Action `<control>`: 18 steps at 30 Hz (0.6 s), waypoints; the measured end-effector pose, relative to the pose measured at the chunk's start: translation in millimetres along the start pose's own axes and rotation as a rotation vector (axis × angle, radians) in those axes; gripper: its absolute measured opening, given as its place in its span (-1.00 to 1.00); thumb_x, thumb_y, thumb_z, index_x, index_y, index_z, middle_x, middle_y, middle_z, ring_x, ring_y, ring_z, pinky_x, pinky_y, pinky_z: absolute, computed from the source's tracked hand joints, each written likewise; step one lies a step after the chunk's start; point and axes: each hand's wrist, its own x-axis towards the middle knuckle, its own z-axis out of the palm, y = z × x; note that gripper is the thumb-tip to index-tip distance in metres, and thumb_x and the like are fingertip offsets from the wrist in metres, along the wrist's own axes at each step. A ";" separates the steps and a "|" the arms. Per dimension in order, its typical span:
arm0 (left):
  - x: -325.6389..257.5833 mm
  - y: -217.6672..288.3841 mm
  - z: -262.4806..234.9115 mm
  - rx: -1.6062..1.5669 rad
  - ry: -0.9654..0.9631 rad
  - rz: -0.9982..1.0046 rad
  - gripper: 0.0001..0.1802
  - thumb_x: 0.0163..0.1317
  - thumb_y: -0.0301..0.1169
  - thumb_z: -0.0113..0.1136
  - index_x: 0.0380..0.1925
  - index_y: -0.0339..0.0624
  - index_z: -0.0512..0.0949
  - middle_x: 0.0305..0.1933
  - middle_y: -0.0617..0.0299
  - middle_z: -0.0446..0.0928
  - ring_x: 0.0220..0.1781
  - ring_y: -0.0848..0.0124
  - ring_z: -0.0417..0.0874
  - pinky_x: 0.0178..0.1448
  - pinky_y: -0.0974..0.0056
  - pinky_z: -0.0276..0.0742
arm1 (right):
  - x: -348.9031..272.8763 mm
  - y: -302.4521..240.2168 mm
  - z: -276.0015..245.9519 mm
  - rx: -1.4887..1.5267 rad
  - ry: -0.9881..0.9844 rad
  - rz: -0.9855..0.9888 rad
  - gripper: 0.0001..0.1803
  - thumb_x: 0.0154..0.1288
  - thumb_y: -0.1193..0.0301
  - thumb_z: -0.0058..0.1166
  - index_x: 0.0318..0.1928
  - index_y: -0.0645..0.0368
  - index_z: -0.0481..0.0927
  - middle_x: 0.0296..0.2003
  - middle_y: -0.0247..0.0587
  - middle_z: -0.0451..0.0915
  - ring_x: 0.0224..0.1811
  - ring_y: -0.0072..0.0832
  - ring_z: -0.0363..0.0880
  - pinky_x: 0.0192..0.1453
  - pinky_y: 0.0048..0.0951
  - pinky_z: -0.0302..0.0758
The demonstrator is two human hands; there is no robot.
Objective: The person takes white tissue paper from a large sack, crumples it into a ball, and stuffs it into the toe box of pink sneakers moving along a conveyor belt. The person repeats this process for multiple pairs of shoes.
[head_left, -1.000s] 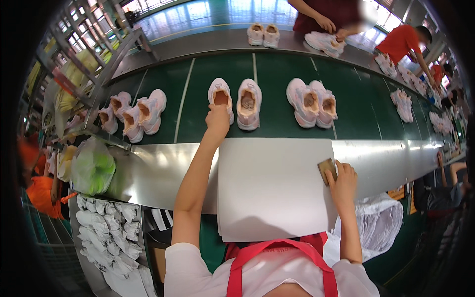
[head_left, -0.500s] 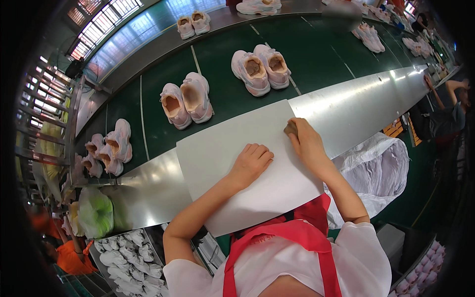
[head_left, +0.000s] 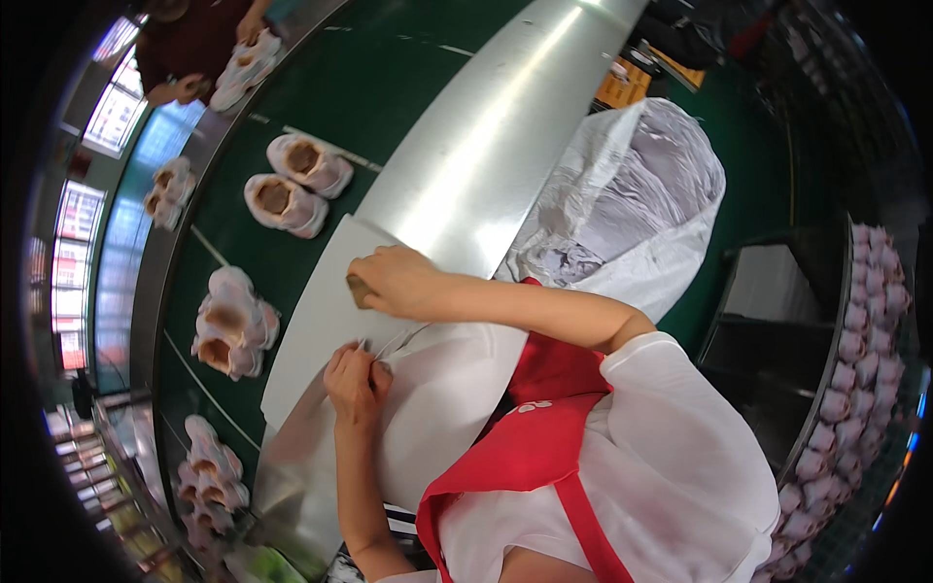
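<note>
A stack of white paper sheets (head_left: 306, 325) lies on the metal worktop, close in front of me. My left hand (head_left: 358, 384) is closed, pinching the edge of the top sheet (head_left: 442, 374), which is raised and curled toward my body. Pressed down on the stack just beyond it is my right hand (head_left: 398, 282), its fingers closed round a small brownish block (head_left: 362, 293). Most of that block is hidden under the fingers, so its kind is not clear.
Beyond the stack runs a green conveyor belt (head_left: 389, 58) with pairs of pale pink sneakers (head_left: 296, 185). Across it, a person's hands (head_left: 255, 24) handle a shoe. A large white sack (head_left: 671, 233) stands right of the worktop (head_left: 476, 146). Several pinkish bundles (head_left: 855, 369) fill a rack.
My view has swung to the right. My left hand, earlier resting on the paper, now grips and lifts the top sheet. My right hand still holds the brownish block on the stack.
</note>
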 end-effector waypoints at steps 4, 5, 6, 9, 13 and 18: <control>9.8 21.9 -2.5 0.081 -0.102 -0.097 -0.95 -0.01 -0.61 0.04 -0.56 -0.29 0.39 -0.59 0.06 0.37 -0.56 0.07 0.35 -0.25 0.10 0.40 | -31.4 13.5 -22.8 0.209 0.529 -0.154 -0.73 0.12 0.36 0.09 -0.15 0.14 0.51 -0.31 -0.20 0.53 -0.26 -0.26 0.51 -0.11 -0.32 0.44; 16.3 28.1 -3.7 0.083 -0.100 -0.091 -0.96 0.00 -0.60 0.04 -0.55 -0.30 0.40 -0.59 0.06 0.37 -0.55 0.07 0.35 -0.28 0.10 0.38 | -48.0 17.9 -37.9 0.504 0.579 0.047 -0.80 0.15 0.40 0.08 -0.18 0.13 0.52 -0.37 -0.18 0.53 -0.34 -0.31 0.54 -0.19 -0.41 0.47; 20.2 33.5 -3.0 0.080 -0.095 -0.089 -0.97 0.01 -0.59 0.05 -0.54 -0.31 0.40 -0.59 0.06 0.38 -0.55 0.06 0.35 -0.31 0.10 0.36 | -69.9 35.0 -51.3 0.461 0.681 0.193 -0.89 0.22 0.45 0.04 -0.24 0.18 0.52 -0.47 -0.21 0.52 -0.44 -0.48 0.54 -0.30 -0.53 0.47; 6.2 18.6 2.3 0.093 -0.078 -0.136 -0.99 0.01 -0.59 0.03 -0.53 -0.32 0.41 -0.59 0.05 0.37 -0.53 0.05 0.34 -0.32 0.09 0.33 | -137.0 114.2 -49.3 0.684 1.064 0.506 -0.90 0.31 0.45 -0.04 -0.30 0.22 0.51 -0.58 -0.50 0.38 -0.62 -0.75 0.24 -0.56 -0.66 0.24; 3.7 23.2 -2.1 0.081 -0.083 -0.191 -0.97 0.01 -0.61 -0.02 -0.56 -0.32 0.40 -0.58 0.00 0.35 -0.49 0.04 0.33 -0.34 0.10 0.31 | -262.7 289.1 -7.8 0.231 1.133 0.880 -0.75 0.21 0.36 0.10 -0.12 0.15 0.48 -0.38 -0.33 0.50 -0.50 -0.63 0.47 -0.47 -0.59 0.40; -3.6 14.3 0.7 0.116 -0.107 -0.165 -0.82 0.17 -0.47 -0.10 -0.51 -0.35 0.42 -0.56 -0.01 0.36 -0.47 0.03 0.33 -0.34 0.08 0.28 | -312.4 353.1 -22.9 -0.310 0.918 1.059 -0.61 0.05 0.45 0.14 -0.04 0.04 0.45 -0.16 -0.16 0.45 -0.30 -0.31 0.54 -0.18 -0.29 0.48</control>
